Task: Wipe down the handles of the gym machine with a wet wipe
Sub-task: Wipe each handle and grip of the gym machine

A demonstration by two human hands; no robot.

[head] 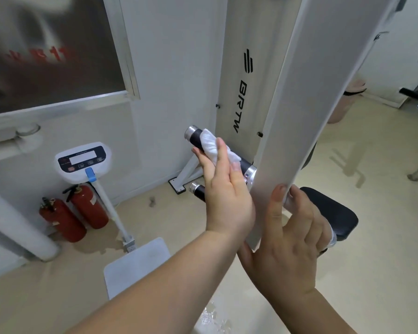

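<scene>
A black upper handle (195, 138) with a chrome end cap sticks out to the left of the white gym machine's swing arm (297, 104). A crumpled white wet wipe (211, 143) is wrapped over the middle of that handle. My left hand (225, 196) holds the wipe against the handle, thumb on the near side and fingers laid over the top. A second, lower handle (198, 190) shows just behind that hand, mostly hidden. My right hand (290, 239) grips the lower edge of the swing arm, thumb on its front face and fingers curled round the edge.
A black seat pad (333, 213) lies behind my right hand. To the left stand a column scale (82, 160) with its platform (138, 266), two red fire extinguishers (87, 206) and a white pipe (15, 222). A pink bin (345, 102) is at the right rear.
</scene>
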